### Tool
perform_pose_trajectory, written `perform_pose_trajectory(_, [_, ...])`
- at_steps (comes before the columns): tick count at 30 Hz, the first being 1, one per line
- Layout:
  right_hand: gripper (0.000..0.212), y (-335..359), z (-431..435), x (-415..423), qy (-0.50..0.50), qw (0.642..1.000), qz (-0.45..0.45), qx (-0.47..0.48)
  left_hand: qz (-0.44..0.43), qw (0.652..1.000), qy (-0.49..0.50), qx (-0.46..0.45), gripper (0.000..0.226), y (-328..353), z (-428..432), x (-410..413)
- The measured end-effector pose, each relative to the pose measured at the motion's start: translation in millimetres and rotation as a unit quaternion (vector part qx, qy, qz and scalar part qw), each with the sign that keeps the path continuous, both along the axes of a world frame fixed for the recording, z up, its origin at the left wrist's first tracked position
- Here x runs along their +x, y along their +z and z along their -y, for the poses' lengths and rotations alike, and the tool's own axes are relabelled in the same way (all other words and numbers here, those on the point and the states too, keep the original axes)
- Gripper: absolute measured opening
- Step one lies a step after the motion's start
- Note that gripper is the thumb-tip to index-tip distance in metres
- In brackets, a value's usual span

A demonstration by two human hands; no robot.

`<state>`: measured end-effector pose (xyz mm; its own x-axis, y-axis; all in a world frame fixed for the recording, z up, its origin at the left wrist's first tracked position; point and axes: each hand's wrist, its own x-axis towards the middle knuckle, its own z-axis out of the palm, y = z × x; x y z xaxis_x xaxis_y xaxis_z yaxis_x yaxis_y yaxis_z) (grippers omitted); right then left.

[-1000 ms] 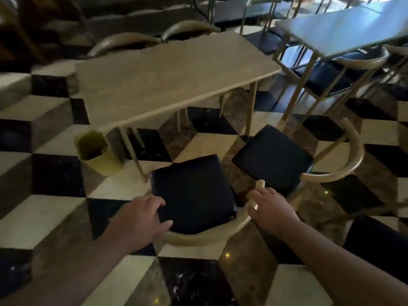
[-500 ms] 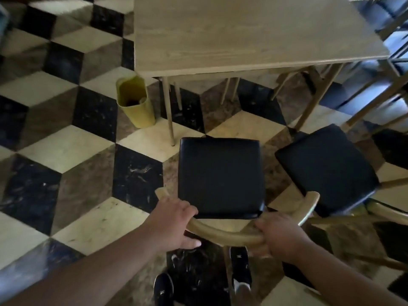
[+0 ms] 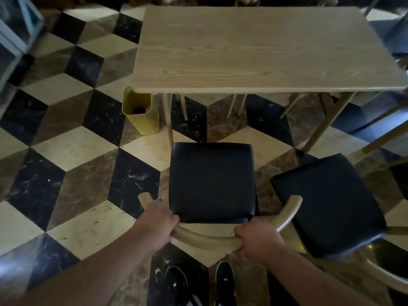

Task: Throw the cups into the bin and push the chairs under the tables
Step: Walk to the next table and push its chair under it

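Chair (image 3: 212,182) directly ahead of the person, its black padded seat square-on to the near long edge of the table (image 3: 254,47), front edge of the seat just short of that edge and not yet under it. Curved wooden backrest rail (image 3: 207,238) runs left to right across the body, at right angles to the push line, which points straight away toward the table. Left hand (image 3: 159,221) closed around the rail on its left part; right hand (image 3: 258,239) closed around it right of centre, fingers curled over the top. Both hands about equally near; neither leads. Near left table leg (image 3: 169,120) stands just left of the seat's front left corner, so clearance on that side looks tight; judgement: a straight shove should pass, a drift left would catch the leg. Seat is dark, glossy, with rounded corners; frame pale wood, rail ends flaring outward. Second chair (image 3: 326,204) stands to the right, turned at an angle, seat close beside the first chair's rail end, also out from the table. Yellow bin (image 3: 141,113) sits on the chequered floor (image 3: 72,146) beside the table's near left corner, well left of the push path. No cups visible on the tabletop. Shoes (image 3: 224,281) visible below the rail.
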<state>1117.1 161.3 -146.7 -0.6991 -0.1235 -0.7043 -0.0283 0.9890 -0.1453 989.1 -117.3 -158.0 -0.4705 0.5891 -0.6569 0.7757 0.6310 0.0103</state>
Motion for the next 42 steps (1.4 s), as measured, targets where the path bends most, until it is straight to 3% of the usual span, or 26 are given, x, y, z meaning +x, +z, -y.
perform_pose_trajectory(16, [0.038,-10,-60,-135,-0.008,0.995,-0.1,0.021,-0.073,0.995,0.032,0.056,0.041,-11,-55,-122])
perform_pose_trajectory(28, [0.041,-9,-105,-222,0.002,0.994,-0.109,0.022,-0.076,0.995,0.067,0.016,0.036,-9,-111,-199])
perform_pose_trajectory(42, [0.04,-10,-130,-298,-0.011,0.993,-0.119,0.012,-0.083,0.993,0.076,0.034,0.038,-12,-135,-277])
